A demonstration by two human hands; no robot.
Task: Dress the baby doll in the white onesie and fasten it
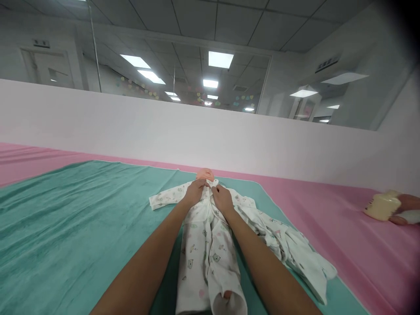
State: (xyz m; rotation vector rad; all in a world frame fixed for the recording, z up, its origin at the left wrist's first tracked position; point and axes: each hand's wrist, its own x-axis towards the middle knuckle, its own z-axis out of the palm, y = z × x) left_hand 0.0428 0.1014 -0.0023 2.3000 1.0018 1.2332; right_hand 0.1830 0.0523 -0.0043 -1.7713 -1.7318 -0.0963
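A doll lies on its back on a teal blanket, its pinkish-orange head (205, 174) at the far end. It wears a white baby romper (197, 245) printed with small bears, the legs stretched towards me. At the collar, my left hand (196, 191) pinches the front fabric. My right hand (222, 197) grips the opposite edge of the front opening, close beside it. Whatever fastener lies between the fingers is too small to make out. One romper sleeve (166, 197) spreads out to the left. Inside the right leg opening, a bit of the doll's foot (227, 295) shows.
More white printed baby clothing (295, 249) lies crumpled to the right. The teal blanket (82, 227) covers a pink sheet (344, 210). At the far right is a pale yellow object (382, 205) beside something skin-toned. A white wall (164, 131) with windows stands behind.
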